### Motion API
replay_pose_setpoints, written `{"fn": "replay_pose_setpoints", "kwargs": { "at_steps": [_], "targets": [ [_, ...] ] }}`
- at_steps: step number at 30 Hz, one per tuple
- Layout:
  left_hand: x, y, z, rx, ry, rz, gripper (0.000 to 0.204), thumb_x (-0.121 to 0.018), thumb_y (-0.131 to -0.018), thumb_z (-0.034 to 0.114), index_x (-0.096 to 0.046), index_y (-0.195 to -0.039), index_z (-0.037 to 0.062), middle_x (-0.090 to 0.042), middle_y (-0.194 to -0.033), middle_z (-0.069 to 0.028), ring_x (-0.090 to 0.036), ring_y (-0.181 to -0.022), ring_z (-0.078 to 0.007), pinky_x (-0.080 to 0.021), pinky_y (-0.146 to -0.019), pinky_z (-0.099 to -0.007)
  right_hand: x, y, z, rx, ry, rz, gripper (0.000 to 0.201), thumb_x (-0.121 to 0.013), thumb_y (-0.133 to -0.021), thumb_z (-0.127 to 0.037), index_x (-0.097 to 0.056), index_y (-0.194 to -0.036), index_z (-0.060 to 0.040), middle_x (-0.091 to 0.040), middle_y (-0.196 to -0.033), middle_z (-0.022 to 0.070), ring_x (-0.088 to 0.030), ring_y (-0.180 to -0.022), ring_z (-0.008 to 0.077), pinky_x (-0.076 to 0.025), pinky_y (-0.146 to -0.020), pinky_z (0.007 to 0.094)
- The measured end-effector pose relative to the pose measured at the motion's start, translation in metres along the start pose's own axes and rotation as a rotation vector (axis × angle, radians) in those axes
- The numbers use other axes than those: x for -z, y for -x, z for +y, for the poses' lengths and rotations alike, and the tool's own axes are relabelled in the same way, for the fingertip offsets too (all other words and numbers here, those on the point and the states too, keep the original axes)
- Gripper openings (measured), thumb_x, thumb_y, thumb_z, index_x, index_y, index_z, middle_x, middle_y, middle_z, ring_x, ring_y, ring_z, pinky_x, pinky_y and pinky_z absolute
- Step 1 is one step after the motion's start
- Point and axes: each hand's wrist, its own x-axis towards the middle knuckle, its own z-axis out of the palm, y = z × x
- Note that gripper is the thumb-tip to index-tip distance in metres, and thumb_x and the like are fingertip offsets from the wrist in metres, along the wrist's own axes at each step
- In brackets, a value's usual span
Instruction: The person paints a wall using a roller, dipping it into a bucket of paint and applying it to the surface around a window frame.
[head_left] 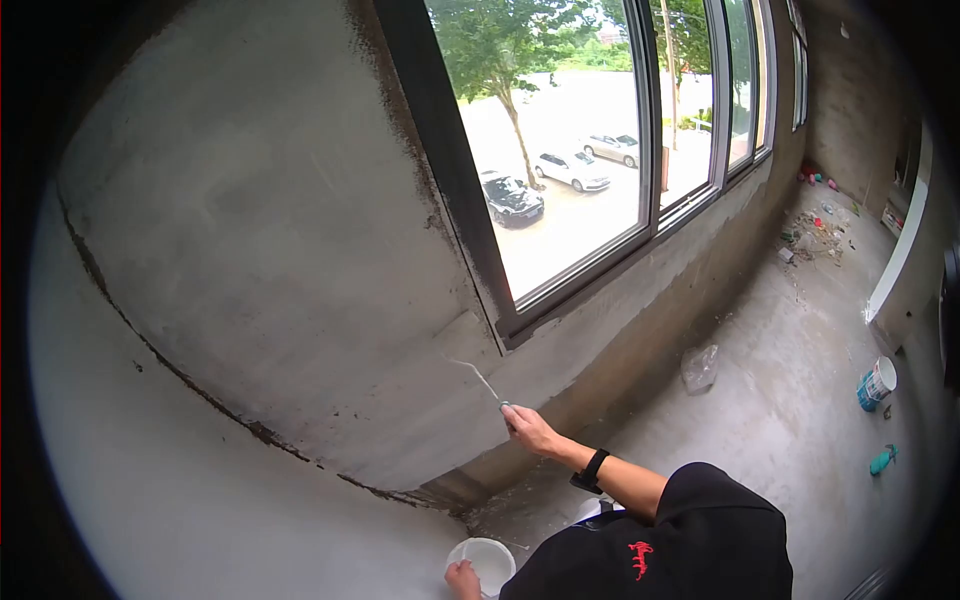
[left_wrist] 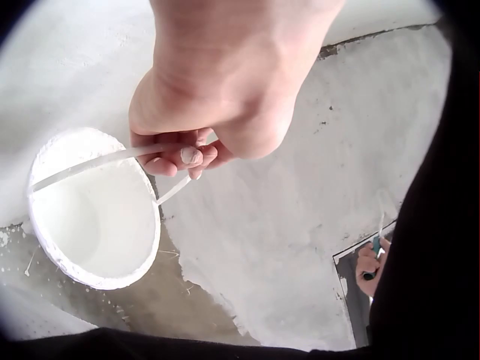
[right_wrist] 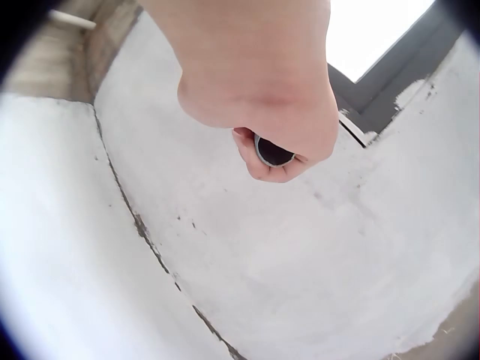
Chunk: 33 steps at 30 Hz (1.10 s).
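- We note the right hand (head_left: 532, 430), nearer the window (head_left: 455, 180), gripping a tool (head_left: 488, 386), its rod (head_left: 480, 376) slanting toward the wall (head_left: 300, 250); contact unclear.
- Left hand (left_wrist: 206, 127), lower, holds the bucket (left_wrist: 120, 247) by its handle (left_wrist: 90, 165).

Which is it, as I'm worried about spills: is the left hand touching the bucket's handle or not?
Touching: the left wrist view shows the left hand curled round the bucket's handle.
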Motion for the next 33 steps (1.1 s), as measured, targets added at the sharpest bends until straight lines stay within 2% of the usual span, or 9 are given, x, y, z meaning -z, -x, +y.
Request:
{"fn": "replay_pose_setpoints", "kwargs": {
  "at_steps": [5,10,15,17,19,21,25,27,33],
  "targets": [
    [-0.019,0.023,0.067,-0.004,-0.059,0.048,0.020,-0.060,-0.077,0.008,-0.053,-0.061,-0.0020,-0.050,-0.052,-0.0065,-0.046,-0.042,-0.0154,-0.038,-0.041,-0.0330,0.001,-0.028,-0.069,0.048,0.011,-0.004,0.047,-0.045,-0.098,-0.046,-0.048,-0.075,-0.0047,-0.047,-0.063,-0.0002,-0.041,-0.058,0.0098,-0.037,-0.052,0.0271],
    [-0.028,0.018,0.075,-0.074,-0.101,0.102,0.020,-0.060,-0.080,0.009,-0.054,-0.066,-0.0032,-0.051,-0.053,-0.0051,-0.046,-0.048,-0.0133,-0.036,-0.046,-0.0325,-0.015,-0.064,-0.130,0.074,-0.131,-0.079,0.045,-0.053,-0.096,-0.042,-0.049,-0.074,-0.0025,-0.046,-0.063,-0.0004,-0.039,-0.060,0.0080,-0.036,-0.052,0.0267],
    [-0.044,0.030,0.111,-0.050,-0.038,0.085,0.022,-0.059,-0.086,0.012,-0.057,-0.071,-0.0029,-0.051,-0.054,-0.0037,-0.046,-0.048,-0.0102,-0.036,-0.045,-0.0298,-0.041,-0.103,-0.184,0.173,-0.251,-0.187,0.044,-0.056,-0.095,-0.040,-0.049,-0.074,-0.0020,-0.044,-0.063,-0.0019,-0.037,-0.060,0.0070,-0.034,-0.051,0.0262],
    [-0.045,0.026,0.117,-0.020,-0.036,0.107,0.022,-0.059,-0.087,0.013,-0.057,-0.071,-0.0027,-0.051,-0.054,-0.0032,-0.046,-0.047,-0.0099,-0.037,-0.045,-0.0290,-0.053,-0.115,-0.195,0.279,-0.242,-0.101,0.044,-0.057,-0.094,-0.040,-0.049,-0.075,-0.0006,-0.044,-0.061,-0.0013,-0.038,-0.059,0.0074,-0.033,-0.051,0.0265],
    [-0.044,0.020,0.120,-0.073,-0.013,0.053,0.022,-0.059,-0.087,0.014,-0.058,-0.072,-0.0012,-0.051,-0.055,-0.0017,-0.048,-0.047,-0.0101,-0.038,-0.045,-0.0275,-0.058,-0.114,-0.197,0.219,-0.251,-0.106,0.047,-0.056,-0.094,-0.042,-0.049,-0.073,-0.0002,-0.042,-0.059,-0.0003,-0.037,-0.058,0.0084,-0.033,-0.051,0.0276],
    [-0.039,0.017,0.126,-0.035,0.033,0.014,0.021,-0.058,-0.087,0.014,-0.058,-0.073,-0.0008,-0.052,-0.056,-0.0017,-0.048,-0.047,-0.0100,-0.039,-0.045,-0.0268,-0.059,-0.114,-0.186,0.172,-0.251,-0.091,0.050,-0.056,-0.094,-0.044,-0.049,-0.071,0.0003,-0.041,-0.057,0.0006,-0.037,-0.057,0.0094,-0.033,-0.050,0.0286],
    [-0.028,0.002,0.134,0.003,0.146,-0.089,0.018,-0.058,-0.087,0.013,-0.058,-0.075,0.0005,-0.053,-0.058,-0.0019,-0.049,-0.047,-0.0096,-0.041,-0.045,-0.0257,-0.067,-0.108,-0.107,0.149,0.005,0.061,0.061,-0.048,-0.094,-0.053,-0.046,-0.062,-0.0010,-0.039,-0.054,0.0034,-0.036,-0.055,0.0126,-0.033,-0.050,0.0333],
    [-0.021,-0.005,0.129,0.025,0.156,-0.131,0.017,-0.058,-0.087,0.013,-0.058,-0.075,0.0006,-0.052,-0.058,-0.0022,-0.050,-0.047,-0.0098,-0.041,-0.045,-0.0257,-0.071,-0.089,-0.072,0.084,0.052,0.079,0.052,-0.046,-0.095,-0.055,-0.043,-0.068,-0.0101,-0.041,-0.058,-0.0042,-0.037,-0.047,0.0040,-0.031,-0.042,0.0217],
    [-0.006,-0.029,0.112,0.063,0.141,-0.259,0.017,-0.057,-0.087,0.012,-0.057,-0.074,0.0015,-0.051,-0.056,-0.0025,-0.050,-0.047,-0.0104,-0.041,-0.044,-0.0260,-0.081,-0.019,-0.006,-0.187,-0.150,0.006,0.056,-0.041,-0.095,-0.059,-0.044,-0.068,-0.0105,-0.039,-0.054,-0.0041,-0.036,-0.044,0.0067,-0.030,-0.041,0.0235]
  ]
}}
